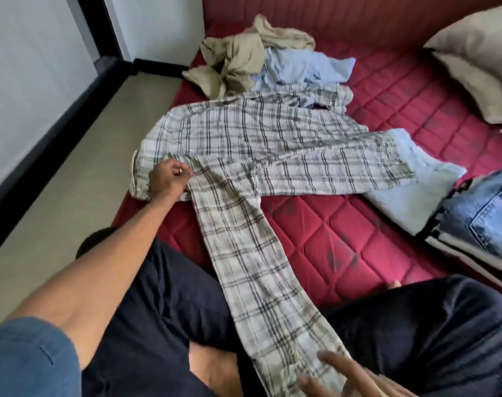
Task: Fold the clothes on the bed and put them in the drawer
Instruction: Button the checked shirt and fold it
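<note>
Where the red quilted bed (pixel 315 224) holds it, plaid shirt (pixel 258 133) spread flat, one sleeve trailing near; left hand (pixel 168 181), fingers pinching cloth at left armpit; right hand (pixel 355 379), fingers apart, at sleeve cuff; crumpled beige garment (pixel 235 61) and blue garment (pixel 304 68) far; folded jeans (pixel 484 213) right

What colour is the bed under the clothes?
Dark red, quilted in diamonds, on the mattress in the head view.
</note>
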A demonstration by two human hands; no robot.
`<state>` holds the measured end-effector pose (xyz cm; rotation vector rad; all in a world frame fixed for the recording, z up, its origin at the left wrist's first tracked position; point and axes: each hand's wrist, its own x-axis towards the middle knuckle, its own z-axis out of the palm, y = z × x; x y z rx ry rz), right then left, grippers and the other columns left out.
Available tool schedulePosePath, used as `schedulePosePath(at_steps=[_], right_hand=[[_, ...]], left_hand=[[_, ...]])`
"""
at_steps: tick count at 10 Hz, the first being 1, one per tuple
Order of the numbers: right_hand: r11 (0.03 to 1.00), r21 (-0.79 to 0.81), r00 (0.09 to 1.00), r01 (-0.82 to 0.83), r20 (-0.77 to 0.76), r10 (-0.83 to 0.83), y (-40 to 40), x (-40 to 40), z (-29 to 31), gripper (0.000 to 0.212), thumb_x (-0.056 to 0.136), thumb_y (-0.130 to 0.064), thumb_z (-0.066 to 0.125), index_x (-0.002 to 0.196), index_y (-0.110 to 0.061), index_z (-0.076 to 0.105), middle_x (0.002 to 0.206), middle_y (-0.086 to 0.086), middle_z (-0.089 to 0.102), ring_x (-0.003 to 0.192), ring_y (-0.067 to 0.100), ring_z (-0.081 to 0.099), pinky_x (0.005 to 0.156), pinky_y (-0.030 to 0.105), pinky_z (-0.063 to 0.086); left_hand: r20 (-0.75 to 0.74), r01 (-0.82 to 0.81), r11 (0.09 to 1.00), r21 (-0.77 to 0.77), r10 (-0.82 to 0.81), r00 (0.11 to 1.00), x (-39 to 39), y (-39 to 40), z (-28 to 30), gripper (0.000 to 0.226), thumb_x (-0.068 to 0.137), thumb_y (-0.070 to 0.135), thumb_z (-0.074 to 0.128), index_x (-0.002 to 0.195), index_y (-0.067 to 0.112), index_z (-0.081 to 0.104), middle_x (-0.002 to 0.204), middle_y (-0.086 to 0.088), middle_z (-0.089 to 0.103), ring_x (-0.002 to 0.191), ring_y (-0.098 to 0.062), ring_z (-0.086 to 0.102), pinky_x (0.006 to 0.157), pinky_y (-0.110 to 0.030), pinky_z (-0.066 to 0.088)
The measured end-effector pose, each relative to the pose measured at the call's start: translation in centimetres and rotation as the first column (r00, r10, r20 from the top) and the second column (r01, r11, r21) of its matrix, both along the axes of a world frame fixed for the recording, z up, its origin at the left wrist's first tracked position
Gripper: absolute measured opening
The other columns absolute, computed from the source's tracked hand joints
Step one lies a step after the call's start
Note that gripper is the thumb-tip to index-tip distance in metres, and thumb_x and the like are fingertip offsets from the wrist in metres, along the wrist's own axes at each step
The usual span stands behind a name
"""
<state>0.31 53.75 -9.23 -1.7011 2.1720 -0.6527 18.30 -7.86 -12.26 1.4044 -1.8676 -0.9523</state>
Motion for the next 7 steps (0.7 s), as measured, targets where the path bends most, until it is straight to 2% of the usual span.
schedulePosePath(at_steps=[1, 2, 3, 4, 5, 6, 7], right_hand=[[0.996, -0.077, 0.993, 0.049, -0.099, -0.057, -10.3, 7.5, 4.3, 0.045, 0.106, -0.054, 0.031, 0.119, -0.035, 0.07, 0.102, -0.024, 0.071, 0.075, -0.009, 0.061, 0.075, 0.012, 0.05], [0.981, -0.176, 0.983, 0.084, -0.148, -0.111, -11.7, 4.9, 8.9, 0.036, 0.104, -0.05, 0.047, 0.106, -0.026, 0.075, 0.09, -0.015, 0.074, 0.069, -0.005, 0.06, 0.065, 0.017, 0.051], [0.998, -0.047, 0.985, 0.03, 0.17, -0.022, -20.5, -2.7, 18.5, 0.035, 0.096, -0.051, 0.064, 0.086, -0.018, 0.073, 0.071, -0.004, 0.07, 0.062, -0.002, 0.054, 0.052, 0.025, 0.046], [0.933, -0.244, 0.909, 0.264, 0.388, -0.155, -24.1, -10.8, 21.2, 0.016, 0.091, -0.022, 0.07, 0.095, -0.007, 0.075, 0.082, 0.002, 0.077, 0.067, 0.005, 0.065, 0.059, 0.02, 0.054], [0.875, -0.221, 0.768, 0.431, 0.598, -0.228, -26.3, -20.0, 19.3, 0.029, 0.078, -0.027, 0.079, 0.1, -0.008, 0.073, 0.087, 0.009, 0.078, 0.069, 0.015, 0.073, 0.061, 0.027, 0.061], [0.837, -0.127, 0.69, 0.532, 0.638, -0.342, -28.1, -27.0, 14.6, 0.068, 0.054, -0.042, 0.094, 0.103, -0.001, 0.07, 0.084, 0.011, 0.077, 0.065, 0.017, 0.073, 0.056, 0.03, 0.061], [0.76, 0.072, 0.59, 0.646, 0.584, -0.558, -29.1, -32.1, 7.0, 0.065, 0.065, -0.032, 0.095, 0.111, 0.004, 0.069, 0.082, 0.014, 0.075, 0.06, 0.018, 0.068, 0.056, 0.033, 0.06]], left_hand=[[-0.054, 0.012, 0.999, 0.045, -0.01, 0.998, -0.1, 0.5, -0.3, 0.024, 0.088, 0.033, 0.079, 0.099, 0.011, 0.08, 0.093, -0.008, 0.078, 0.085, -0.023, 0.073, 0.073, -0.031, 0.056], [-0.074, -0.012, 0.998, 0.058, 0.016, 0.997, 0.0, 0.8, 0.0, 0.027, 0.095, 0.044, 0.07, 0.086, 0.02, 0.077, 0.072, -0.006, 0.075, 0.053, -0.015, 0.068, 0.048, -0.024, 0.048], [-0.115, -0.044, 0.996, 0.079, 0.053, 0.992, -0.6, 0.9, 0.8, 0.029, 0.1, 0.042, 0.063, 0.086, 0.022, 0.078, 0.054, 0.012, 0.066, 0.04, -0.002, 0.062, 0.036, -0.013, 0.041], [-0.036, -0.081, 0.995, 0.056, 0.083, 0.996, -0.8, -0.2, 0.3, 0.045, 0.103, 0.049, 0.054, 0.083, 0.019, 0.081, 0.073, -0.006, 0.073, 0.057, -0.015, 0.066, 0.053, -0.032, 0.05], [-0.118, -0.089, 0.987, 0.133, 0.105, 0.988, -0.7, -0.9, -0.7, 0.062, 0.098, 0.067, 0.049, 0.084, 0.015, 0.079, 0.083, -0.008, 0.079, 0.068, -0.024, 0.074, 0.053, -0.033, 0.056], [-0.24, -0.078, 0.98, 0.182, 0.121, 0.963, -0.4, -0.6, -1.5, 0.076, 0.091, 0.079, 0.046, 0.093, 0.007, 0.072, 0.067, -0.007, 0.076, 0.062, -0.024, 0.076, 0.04, -0.018, 0.051], [-0.221, -0.071, 0.988, 0.133, 0.1, 0.97, -0.3, 0.0, -1.5, 0.075, 0.083, 0.084, 0.056, 0.11, 0.015, 0.067, 0.072, -0.002, 0.077, 0.065, -0.024, 0.077, 0.044, -0.02, 0.053]])
